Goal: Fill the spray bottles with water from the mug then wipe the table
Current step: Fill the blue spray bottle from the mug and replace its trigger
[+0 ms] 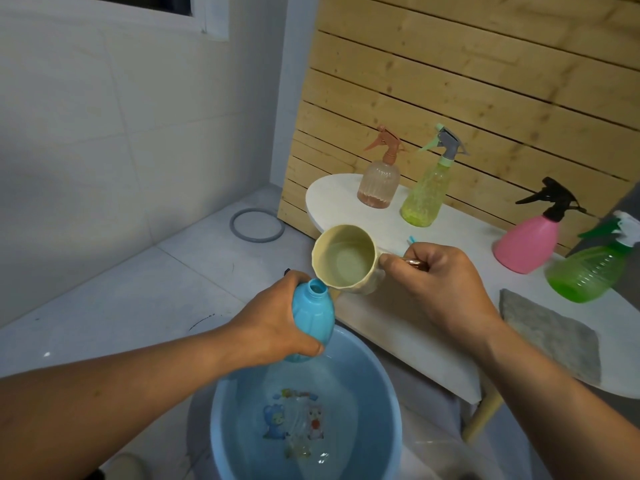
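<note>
No legible writing, brand, number or sign appears anywhere in this head-camera view. The only printed marking sits at the bottom centre of the frame — a cartoon decal on the floor of the blue basin, showing small bear-like figures under water, with any lettering in it too blurred to read. The spray bottles along the white table at right carry no visible labels, and the mug at centre is plain.
</note>
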